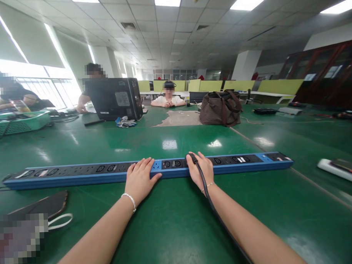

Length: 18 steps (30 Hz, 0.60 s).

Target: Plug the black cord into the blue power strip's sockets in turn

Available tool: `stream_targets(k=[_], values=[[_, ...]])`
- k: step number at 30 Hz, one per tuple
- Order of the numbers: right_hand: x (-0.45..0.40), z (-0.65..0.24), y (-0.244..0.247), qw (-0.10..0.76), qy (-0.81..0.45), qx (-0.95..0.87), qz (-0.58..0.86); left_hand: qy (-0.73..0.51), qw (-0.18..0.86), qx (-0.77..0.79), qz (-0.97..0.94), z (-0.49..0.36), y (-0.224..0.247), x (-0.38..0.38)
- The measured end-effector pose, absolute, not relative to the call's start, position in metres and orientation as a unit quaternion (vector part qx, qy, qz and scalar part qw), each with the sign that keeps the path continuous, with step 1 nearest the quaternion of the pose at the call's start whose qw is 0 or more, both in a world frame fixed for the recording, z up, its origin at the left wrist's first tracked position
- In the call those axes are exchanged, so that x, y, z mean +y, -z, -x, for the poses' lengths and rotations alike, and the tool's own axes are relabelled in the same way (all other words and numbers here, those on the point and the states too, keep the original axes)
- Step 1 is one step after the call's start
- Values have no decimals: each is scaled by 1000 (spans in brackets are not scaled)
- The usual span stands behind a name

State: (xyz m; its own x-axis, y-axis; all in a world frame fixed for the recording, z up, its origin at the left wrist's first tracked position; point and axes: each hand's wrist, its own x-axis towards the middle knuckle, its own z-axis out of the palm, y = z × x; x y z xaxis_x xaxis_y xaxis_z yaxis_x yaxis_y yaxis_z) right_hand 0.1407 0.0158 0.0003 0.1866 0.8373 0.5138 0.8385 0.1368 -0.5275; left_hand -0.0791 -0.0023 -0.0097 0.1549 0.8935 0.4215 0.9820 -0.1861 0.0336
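A long blue power strip (65,181) with a black face and rows of sockets lies across the green table in front of me. My left hand (140,178) rests on it left of the middle, fingers stretched over the top and thumb out to the right beside a blue section. Right of the middle, my right hand (203,172) is closed around a black plug (190,158) at the strip's face. Whether the plug sits in a socket is hidden by the hand. Its black cord (209,202) runs back along my right forearm.
A phone (42,206) lies at the near left, and a white power strip (341,172) at the right. Farther back are a green basket (22,124), a black computer case (114,98), gloves (125,122) and a brown bag (218,108). Several people sit around the table.
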Motion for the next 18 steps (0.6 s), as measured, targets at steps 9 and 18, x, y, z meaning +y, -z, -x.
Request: stream_targets(k=[9, 18], values=[[14, -125, -2, 380, 57, -653, 652, 182, 123, -623, 751, 80, 10, -1], [19, -128, 6, 395, 60, -631, 665, 185, 122, -620, 753, 79, 9, -2]])
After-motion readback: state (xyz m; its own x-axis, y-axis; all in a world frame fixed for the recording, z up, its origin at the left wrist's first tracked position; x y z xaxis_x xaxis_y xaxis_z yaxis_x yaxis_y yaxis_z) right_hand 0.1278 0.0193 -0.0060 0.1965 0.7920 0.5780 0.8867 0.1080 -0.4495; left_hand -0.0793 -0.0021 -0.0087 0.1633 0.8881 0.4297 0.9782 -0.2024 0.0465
